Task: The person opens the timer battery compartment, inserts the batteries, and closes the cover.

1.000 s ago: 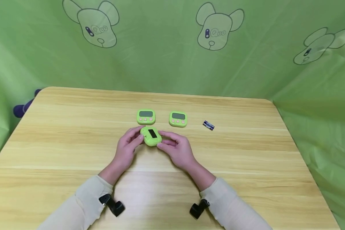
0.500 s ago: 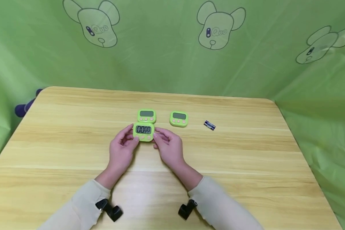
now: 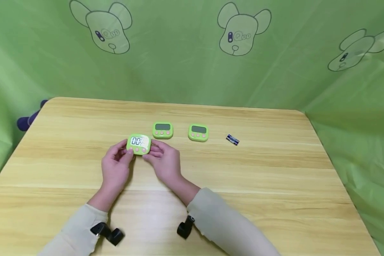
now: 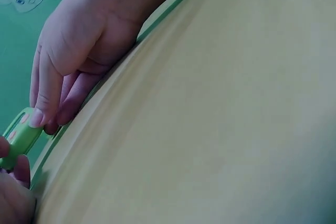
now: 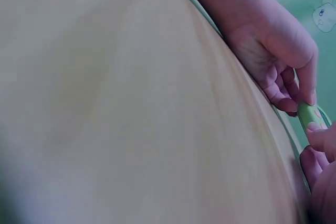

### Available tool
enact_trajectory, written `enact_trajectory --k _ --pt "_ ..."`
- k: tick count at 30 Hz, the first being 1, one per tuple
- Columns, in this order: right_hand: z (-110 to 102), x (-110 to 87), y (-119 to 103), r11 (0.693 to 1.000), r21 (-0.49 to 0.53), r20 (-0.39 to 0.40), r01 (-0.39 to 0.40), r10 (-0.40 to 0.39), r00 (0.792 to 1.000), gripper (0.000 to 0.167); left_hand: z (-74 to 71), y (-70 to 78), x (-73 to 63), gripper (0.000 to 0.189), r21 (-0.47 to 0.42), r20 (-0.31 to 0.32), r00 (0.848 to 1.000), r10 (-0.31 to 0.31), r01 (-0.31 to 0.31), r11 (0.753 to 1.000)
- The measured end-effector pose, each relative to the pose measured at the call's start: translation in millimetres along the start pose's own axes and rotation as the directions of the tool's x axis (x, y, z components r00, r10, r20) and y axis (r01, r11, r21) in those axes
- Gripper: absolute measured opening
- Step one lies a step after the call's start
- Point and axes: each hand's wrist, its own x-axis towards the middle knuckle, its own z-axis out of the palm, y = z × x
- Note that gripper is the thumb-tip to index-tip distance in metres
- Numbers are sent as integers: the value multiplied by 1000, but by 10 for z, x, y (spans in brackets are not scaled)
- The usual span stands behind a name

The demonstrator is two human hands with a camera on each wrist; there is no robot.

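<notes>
A light green digital timer (image 3: 138,144) with pink buttons faces up, held between both hands just above the table's middle left. Its display shows large zeros, the right digits washed out by glare. My left hand (image 3: 116,167) pinches its left end, thumb on the front at the lower left corner, fingers behind. On the other end, my right hand (image 3: 166,161) pinches the right edge between thumb and fingers. In the left wrist view the timer (image 4: 21,136) is seen edge-on between the fingertips of the two hands.
Two matching green timers, one at the centre (image 3: 163,130) and one right of it (image 3: 198,132), lie face up with blank displays. Farther right lie small dark blue batteries (image 3: 232,139) side by side. A green printed cloth (image 3: 179,78) hangs behind the wooden table (image 3: 259,177).
The held timer has been turned from its back to its front, where digits now show. Both hands have carried it left. The other timers and the batteries have stayed in place.
</notes>
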Motion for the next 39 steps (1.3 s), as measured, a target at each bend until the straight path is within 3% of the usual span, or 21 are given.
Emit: enact_trajectory --k 5,10,15,18,21,25,28,33,39 --pt "169 132 -19 988 -148 -5 35 -36 999 39 -108 -7 134 38 35 -31 999 -41 42 998" --pt "296 236 -43 937 -348 7 15 -13 1000 40 -181 6 272 41 73 -36 997 -66 69 995" --pt "369 327 -68 910 -414 25 17 -7 1000 41 -180 19 380 43 108 -31 996 -88 91 990" --pt "392 381 -78 878 -478 25 37 -29 999 41 -161 17 440 42 155 -35 996 -86 91 984" --pt "421 430 -74 835 -549 22 33 -25 999 42 -147 14 504 41 273 -39 997 -67 75 959" --pt "465 477 -62 787 -617 28 21 -5 1000 42 -142 11 568 40 435 -46 998 -31 48 899" --pt "488 501 -59 766 -643 29 18 1 1000 43 -139 0 604 40 487 -40 999 -12 30 873" --pt "504 522 -49 767 -641 27 8 13 1000 43 -140 -19 638 40 500 -31 1000 -2 17 866" --pt "485 495 -34 804 -595 36 12 11 999 48 -139 -35 607 44 464 -62 998 1 29 885"
